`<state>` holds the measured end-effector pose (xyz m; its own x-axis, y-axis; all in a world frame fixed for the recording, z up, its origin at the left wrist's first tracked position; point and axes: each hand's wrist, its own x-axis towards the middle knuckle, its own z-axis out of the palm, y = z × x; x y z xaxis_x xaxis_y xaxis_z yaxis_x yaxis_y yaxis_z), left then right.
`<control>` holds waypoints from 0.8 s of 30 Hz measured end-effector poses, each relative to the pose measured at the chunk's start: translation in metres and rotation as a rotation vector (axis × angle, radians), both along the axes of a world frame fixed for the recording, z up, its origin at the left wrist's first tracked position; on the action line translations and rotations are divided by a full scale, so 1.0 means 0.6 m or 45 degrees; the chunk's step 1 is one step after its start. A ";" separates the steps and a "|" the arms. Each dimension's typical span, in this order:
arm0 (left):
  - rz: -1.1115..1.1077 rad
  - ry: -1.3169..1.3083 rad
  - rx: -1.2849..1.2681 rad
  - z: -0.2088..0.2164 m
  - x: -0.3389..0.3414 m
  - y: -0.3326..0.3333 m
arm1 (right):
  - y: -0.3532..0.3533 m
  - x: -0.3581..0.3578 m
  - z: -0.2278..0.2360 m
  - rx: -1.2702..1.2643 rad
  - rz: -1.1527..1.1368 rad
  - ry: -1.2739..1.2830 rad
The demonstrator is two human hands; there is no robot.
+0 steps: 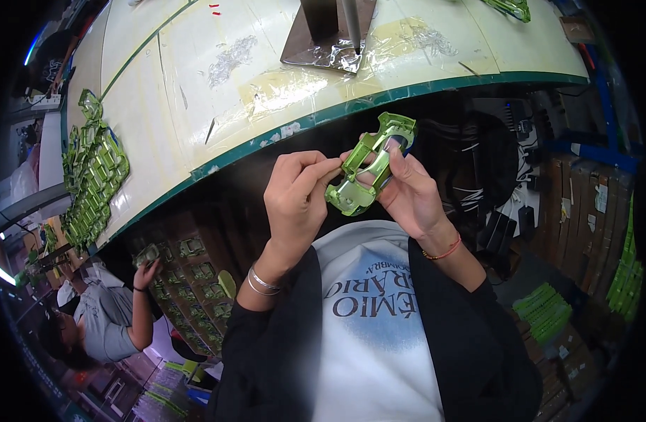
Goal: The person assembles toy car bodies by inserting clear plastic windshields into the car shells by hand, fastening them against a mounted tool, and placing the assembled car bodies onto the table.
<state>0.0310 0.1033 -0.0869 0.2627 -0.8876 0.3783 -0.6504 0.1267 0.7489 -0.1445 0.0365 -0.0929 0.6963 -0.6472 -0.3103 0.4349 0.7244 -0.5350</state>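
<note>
My right hand (416, 200) is closed round a glossy green plastic frame (351, 195), with the thumb lying across its upper side. The frame is long, has wide curved ends and an open middle, and is tilted up to the right in front of my chest. My left hand (295, 200) is closed in a pinch at the frame's left edge, thumb and index fingertips together. Whatever sits between those fingertips is too small to make out. Both hands are in the air just short of the table's green front edge.
A pale table (217, 91) curves across the front, carrying a brown metal stand base (330, 53). Many similar green frames (98, 176) are heaped at its left end. At lower left a co-worker (115, 316) reaches toward a rack of parts (196, 281). Cardboard boxes (583, 218) are stacked right.
</note>
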 end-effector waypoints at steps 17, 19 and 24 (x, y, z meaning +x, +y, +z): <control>0.072 0.988 0.274 -0.006 -0.007 0.014 | 0.011 -0.002 -0.021 0.136 -0.031 -0.083; 0.024 1.070 0.169 -0.004 -0.010 0.018 | 0.013 -0.001 -0.015 0.164 -0.030 -0.101; 0.068 0.846 0.087 0.025 -0.015 0.028 | 0.010 0.001 0.019 0.310 -0.192 -0.061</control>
